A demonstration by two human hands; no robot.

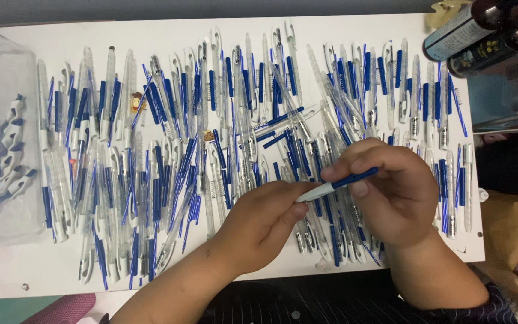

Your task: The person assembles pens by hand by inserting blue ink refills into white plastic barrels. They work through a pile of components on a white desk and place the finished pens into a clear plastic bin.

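A: What do the two hands hold?

B: One pen [337, 184], white at the left end and blue at the right end. The left hand [263, 225] pinches the white end between thumb and fingers. The right hand [391, 192] pinches the blue end, with the thumb under it and the forefinger above. So both hands are closed on the same pen, one at each end.

A: Where is the pen?

B: It is a little above the white table [343, 36], near the front edge and somewhat right of the middle. It lies almost level, with the blue end slightly higher in the picture.

A: And under it?

B: Very many pen parts [169, 150] lie spread on the table: clear barrels, white pieces with clips, blue refills and blue grips. They mostly point away from the person and many overlap each other.

A: Is there something at the sides?

B: At the left stands a clear plastic box [1, 150] with white and blue small pieces inside; I think they are clips or caps, but the wall of the box makes them unclear. In the far right corner lie two dark bottles [481, 33], one of them with a pale label.
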